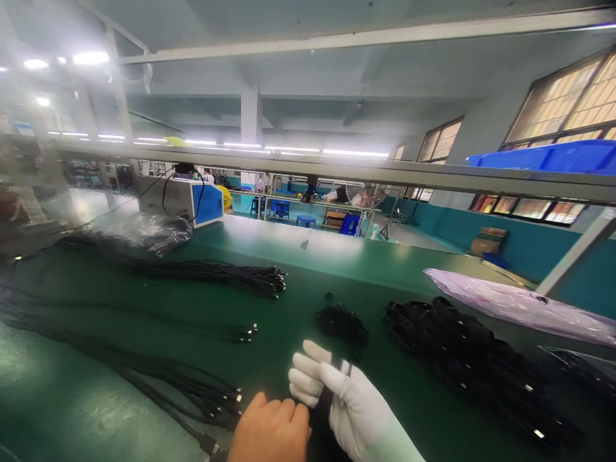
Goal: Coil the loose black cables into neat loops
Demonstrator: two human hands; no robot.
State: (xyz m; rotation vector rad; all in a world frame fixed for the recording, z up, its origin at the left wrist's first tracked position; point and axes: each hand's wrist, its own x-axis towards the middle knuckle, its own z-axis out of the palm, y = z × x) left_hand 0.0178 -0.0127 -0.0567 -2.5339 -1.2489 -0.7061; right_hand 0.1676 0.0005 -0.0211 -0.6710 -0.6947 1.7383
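Observation:
My right hand (344,401), in a white glove, is closed around a coiled black cable (330,401) near the bottom middle of the view. My bare left hand (270,431) is curled shut beside it, holding the lower part of the same coil. Just beyond the hands lies a small black coiled cable (342,324) on the green table (308,256). To the right, a heap of coiled black cables (462,350) stretches toward the near right corner.
Bundles of straight black cables (216,273) with metal plugs lie across the left of the table. A white and blue machine (185,199) stands at the back left, a pink plastic bag (520,305) at the right, a blue bin (553,157) on the overhead shelf.

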